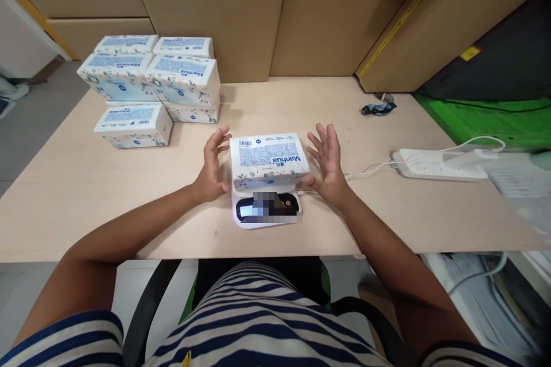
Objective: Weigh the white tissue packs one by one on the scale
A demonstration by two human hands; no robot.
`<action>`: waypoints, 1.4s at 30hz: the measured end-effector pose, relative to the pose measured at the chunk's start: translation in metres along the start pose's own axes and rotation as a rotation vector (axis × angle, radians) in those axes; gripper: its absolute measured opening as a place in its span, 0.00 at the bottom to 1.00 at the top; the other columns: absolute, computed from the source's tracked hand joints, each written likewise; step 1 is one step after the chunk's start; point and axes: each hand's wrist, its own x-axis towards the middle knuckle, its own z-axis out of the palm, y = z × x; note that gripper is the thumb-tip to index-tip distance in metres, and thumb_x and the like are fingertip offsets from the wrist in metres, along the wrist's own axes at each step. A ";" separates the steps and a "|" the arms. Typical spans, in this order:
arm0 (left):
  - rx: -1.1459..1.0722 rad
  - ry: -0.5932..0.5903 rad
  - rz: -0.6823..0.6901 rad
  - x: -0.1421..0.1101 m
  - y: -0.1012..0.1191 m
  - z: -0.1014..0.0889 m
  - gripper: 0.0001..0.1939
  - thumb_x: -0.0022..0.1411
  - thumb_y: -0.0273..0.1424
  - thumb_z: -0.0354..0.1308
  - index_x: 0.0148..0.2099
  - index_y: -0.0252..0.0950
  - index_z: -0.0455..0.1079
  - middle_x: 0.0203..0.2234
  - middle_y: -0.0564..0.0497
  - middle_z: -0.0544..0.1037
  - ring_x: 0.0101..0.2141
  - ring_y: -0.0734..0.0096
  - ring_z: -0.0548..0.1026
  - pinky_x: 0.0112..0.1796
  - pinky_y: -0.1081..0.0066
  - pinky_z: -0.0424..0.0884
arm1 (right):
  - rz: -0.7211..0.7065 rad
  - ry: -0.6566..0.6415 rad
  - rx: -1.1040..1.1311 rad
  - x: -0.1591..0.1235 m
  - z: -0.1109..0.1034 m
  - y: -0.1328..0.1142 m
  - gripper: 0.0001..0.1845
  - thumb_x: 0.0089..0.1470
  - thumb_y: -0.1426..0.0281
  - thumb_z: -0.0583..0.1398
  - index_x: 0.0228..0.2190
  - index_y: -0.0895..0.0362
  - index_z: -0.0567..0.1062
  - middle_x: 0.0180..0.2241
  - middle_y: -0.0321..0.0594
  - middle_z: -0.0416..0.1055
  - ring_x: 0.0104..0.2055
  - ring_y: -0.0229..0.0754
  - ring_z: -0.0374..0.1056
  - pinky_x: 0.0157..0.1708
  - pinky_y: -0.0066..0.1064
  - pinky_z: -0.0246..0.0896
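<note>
A white and blue pack of tissues (269,157) printed "Manhua" rests on a small white digital scale (237,219), whose lit display faces me and is partly pixelated. My left hand (212,169) is held just left of the pack with its fingers apart. To the right of the pack, my right hand (327,169) is open too, fingers spread and palm turned inward. Neither hand grips the pack; whether the left fingertips brush it I cannot tell.
More tissue packs (183,77) are stacked at the back left of the wooden table (181,235). Cardboard boxes (210,28) line the far edge. A white power strip (439,164) with cables lies at the right, and a dark blue twisted band (379,109) lies behind it.
</note>
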 end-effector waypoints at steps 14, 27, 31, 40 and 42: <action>0.032 -0.203 -0.075 -0.008 0.019 -0.007 0.77 0.52 0.56 0.81 0.84 0.60 0.27 0.75 0.35 0.61 0.70 0.30 0.70 0.66 0.30 0.74 | 0.182 -0.165 0.221 -0.006 0.024 -0.021 0.81 0.43 0.46 0.81 0.82 0.40 0.41 0.81 0.56 0.52 0.84 0.70 0.49 0.80 0.71 0.47; 0.135 0.019 -0.461 0.002 0.009 0.000 0.63 0.68 0.59 0.67 0.84 0.52 0.26 0.82 0.31 0.45 0.79 0.31 0.56 0.73 0.26 0.58 | 0.259 0.237 0.013 0.064 -0.066 0.049 0.71 0.44 0.45 0.77 0.79 0.47 0.52 0.78 0.58 0.56 0.81 0.66 0.55 0.75 0.65 0.60; 0.071 -0.017 -0.621 0.008 0.013 0.001 0.61 0.70 0.61 0.62 0.84 0.46 0.27 0.83 0.29 0.42 0.80 0.34 0.55 0.75 0.30 0.54 | 0.325 0.095 -0.466 0.089 -0.072 0.063 0.57 0.62 0.55 0.66 0.81 0.53 0.48 0.82 0.57 0.49 0.83 0.61 0.53 0.78 0.58 0.57; 0.002 -0.092 -0.740 0.011 0.011 -0.002 0.56 0.72 0.60 0.58 0.82 0.41 0.31 0.77 0.27 0.59 0.78 0.42 0.61 0.77 0.37 0.53 | 0.315 -0.166 -0.909 0.165 -0.036 0.053 0.41 0.66 0.69 0.64 0.77 0.53 0.63 0.81 0.53 0.55 0.84 0.61 0.50 0.82 0.62 0.42; 0.005 -0.100 -0.734 0.011 0.011 -0.001 0.57 0.71 0.60 0.58 0.82 0.40 0.31 0.77 0.27 0.59 0.78 0.42 0.61 0.77 0.38 0.53 | 0.355 -0.171 -0.970 0.189 -0.034 0.059 0.39 0.67 0.72 0.63 0.76 0.56 0.64 0.81 0.57 0.55 0.83 0.61 0.52 0.81 0.61 0.45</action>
